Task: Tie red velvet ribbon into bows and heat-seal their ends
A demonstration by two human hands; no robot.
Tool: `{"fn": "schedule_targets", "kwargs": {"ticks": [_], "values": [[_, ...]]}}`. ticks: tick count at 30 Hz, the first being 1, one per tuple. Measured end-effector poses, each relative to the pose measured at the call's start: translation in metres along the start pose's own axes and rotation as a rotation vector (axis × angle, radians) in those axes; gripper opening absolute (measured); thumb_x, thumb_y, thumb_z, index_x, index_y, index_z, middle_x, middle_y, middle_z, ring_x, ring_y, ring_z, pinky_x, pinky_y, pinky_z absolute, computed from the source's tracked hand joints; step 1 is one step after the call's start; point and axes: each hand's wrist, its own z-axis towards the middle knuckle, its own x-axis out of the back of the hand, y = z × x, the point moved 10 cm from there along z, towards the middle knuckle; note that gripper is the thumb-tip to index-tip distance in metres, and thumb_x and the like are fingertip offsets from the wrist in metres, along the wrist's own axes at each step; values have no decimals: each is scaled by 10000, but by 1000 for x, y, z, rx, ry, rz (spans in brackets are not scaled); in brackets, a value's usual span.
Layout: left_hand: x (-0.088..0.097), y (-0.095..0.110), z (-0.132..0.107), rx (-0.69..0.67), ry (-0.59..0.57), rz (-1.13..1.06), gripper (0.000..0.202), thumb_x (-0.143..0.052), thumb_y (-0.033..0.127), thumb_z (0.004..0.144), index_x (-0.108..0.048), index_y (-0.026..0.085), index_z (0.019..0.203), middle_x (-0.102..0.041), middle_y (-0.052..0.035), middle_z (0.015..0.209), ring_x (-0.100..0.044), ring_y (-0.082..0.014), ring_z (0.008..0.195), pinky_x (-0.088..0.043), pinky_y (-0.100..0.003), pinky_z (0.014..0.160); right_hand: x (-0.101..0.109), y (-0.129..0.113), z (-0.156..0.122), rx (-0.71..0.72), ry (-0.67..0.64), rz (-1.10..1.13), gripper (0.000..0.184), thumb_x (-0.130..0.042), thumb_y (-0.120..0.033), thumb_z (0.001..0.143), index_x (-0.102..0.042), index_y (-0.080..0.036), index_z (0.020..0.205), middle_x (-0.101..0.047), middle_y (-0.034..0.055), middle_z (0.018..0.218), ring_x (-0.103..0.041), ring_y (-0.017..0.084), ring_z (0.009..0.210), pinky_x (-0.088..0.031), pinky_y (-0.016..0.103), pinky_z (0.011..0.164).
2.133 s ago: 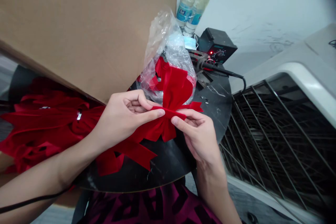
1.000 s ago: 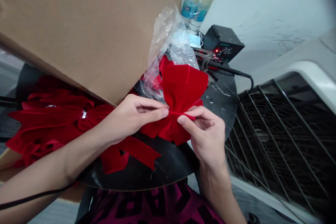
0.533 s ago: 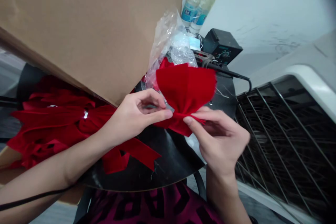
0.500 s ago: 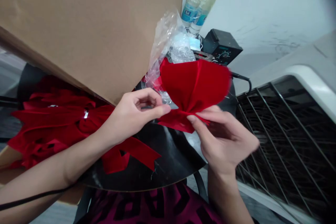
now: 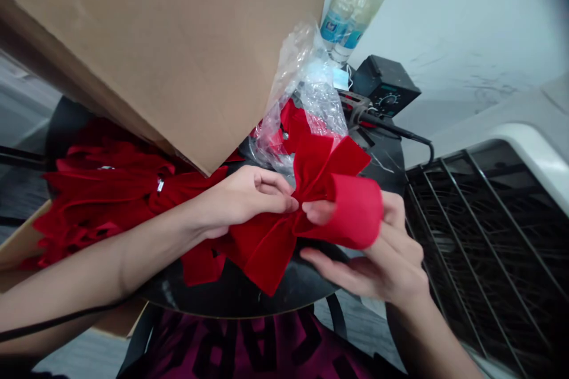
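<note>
Round black table down here, big cardboard box looming over it. A red velvet bow is held just over the table edge, long axis running lower left to upper right, tails aimed down-left. Its middle is pinched by the left hand, and one loop is cupped by the half-open right hand, thumb pressed on top.

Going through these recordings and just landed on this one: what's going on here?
A person is handling a red velvet bow with both bare hands, above a round black tabletop. The left hand pinches the bow's gathered centre, while the right hand sits beneath one large loop, with a fingertip at the centre. More red bows lie piled to the left, partly behind a cardboard box, and a clear plastic bag sits just behind the bow.
</note>
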Motion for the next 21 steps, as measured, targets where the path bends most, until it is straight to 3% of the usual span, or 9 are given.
{"fn": "schedule_targets", "kwargs": {"ticks": [4, 7, 10, 12, 13, 14, 17, 19, 21], "values": [[0, 12, -2, -110, 19, -74, 244, -889, 75, 666, -661, 161, 670, -708, 37, 594, -611, -69, 501, -464, -133, 511, -21, -38, -28, 266, -86, -152, 343, -698, -149, 928, -741, -294, 1236, -791, 45, 1175, -729, 249, 1083, -626, 419, 925], [2, 17, -3, -145, 20, -148, 247, -845, 181, 779, -602, 191, 739, -760, 8, 660, -703, -136, 570, -581, -230, 626, -39, -50, -47, 341, -200, -153, 294, -658, -100, 922, -725, -181, 1196, -794, 88, 1146, -720, 259, 1067, -617, 419, 886], [4, 16, -2, -137, 22, -177, 258, -803, 244, 842, -550, 210, 803, -790, -27, 721, -760, -194, 643, -617, -313, 704, -51, -35, -54, 176, -450, -96, 150, -696, -143, 942, -729, -175, 1085, -797, 65, 970, -743, 209, 872, -621, 354, 785], [6, 17, -2, -166, 34, -144, 275, -811, 241, 832, -537, 216, 819, -764, -8, 702, -756, -198, 652, -607, -316, 700, -46, -20, -54, 8, -598, -66, 127, -742, -238, 955, -736, -227, 1082, -797, 18, 932, -758, 167, 799, -625, 287, 744], [9, 19, -2, -195, 55, -111, 284, -819, 235, 822, -536, 216, 814, -737, 9, 686, -745, -191, 653, -599, -311, 699, -37, -15, -49, -51, -596, -59, 171, -774, -301, 941, -740, -255, 1102, -804, 2, 944, -770, 155, 793, -627, 256, 732], [12, 21, -2, -236, 83, -69, 291, -832, 225, 805, -541, 214, 806, -709, 22, 680, -730, -180, 655, -588, -301, 699, -25, -13, -40, -90, -540, -59, 235, -801, -361, 920, -741, -278, 1131, -814, -6, 971, -782, 149, 804, -628, 231, 723], [17, 33, -5, -378, 161, 50, 292, -868, 177, 741, -581, 195, 795, -674, 28, 737, -670, -139, 685, -533, -246, 688, 4, -13, -9, -174, -183, -137, 288, -811, -423, 903, -753, -293, 1153, -823, 4, 1027, -795, 172, 851, -639, 243, 768], [17, 37, -8, -429, 177, 72, 277, -865, 152, 730, -595, 184, 784, -667, 26, 759, -616, -108, 681, -491, -209, 664, -4, -13, 1, -223, -12, -134, 249, -808, -356, 909, -755, -279, 1140, -818, 6, 1038, -783, 170, 860, -631, 263, 826], [18, 36, -8, -421, 189, 37, 255, -845, 146, 750, -594, 182, 775, -639, 41, 720, -556, -85, 640, -455, -183, 622, -24, -6, 4, -291, 86, -38, 144, -760, -271, 942, -750, -266, 1086, -807, -14, 945, -756, 133, 783, -616, 238, 787]]}}
